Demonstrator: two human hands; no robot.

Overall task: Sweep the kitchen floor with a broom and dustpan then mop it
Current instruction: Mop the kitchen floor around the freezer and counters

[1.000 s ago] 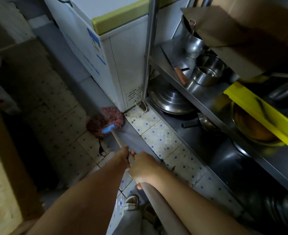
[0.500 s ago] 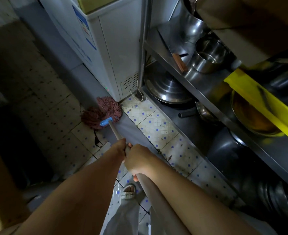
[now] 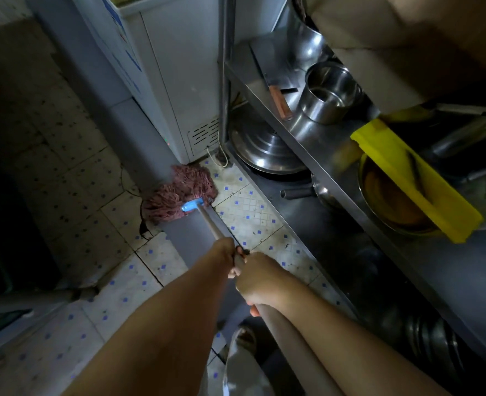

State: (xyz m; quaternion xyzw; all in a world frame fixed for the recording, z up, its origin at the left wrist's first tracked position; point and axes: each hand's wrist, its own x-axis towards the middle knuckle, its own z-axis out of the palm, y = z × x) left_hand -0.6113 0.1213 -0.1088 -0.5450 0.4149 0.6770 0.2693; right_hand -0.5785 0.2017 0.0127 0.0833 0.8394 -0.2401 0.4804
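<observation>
The mop (image 3: 183, 192), a reddish string head on a blue clamp, lies on the tiled floor (image 3: 247, 212) at the front corner of the freezer (image 3: 176, 81), its strands touching that corner's foot. Its pole (image 3: 211, 222) slants back from the head to the hands. The left hand (image 3: 224, 254) curls round the pole nearer the freezer; the right hand (image 3: 260, 278) grips it just behind, the two nearly touching. Blue labels run down the freezer's left face, but their writing is too blurred to read. Right of the freezer stands a steel rack (image 3: 307, 155): a pot (image 3: 329, 92) and a knife (image 3: 279, 101) on its shelf, a lid (image 3: 264, 147) on the level below, and further along a yellow board (image 3: 416, 178) across a pan (image 3: 393, 195).
</observation>
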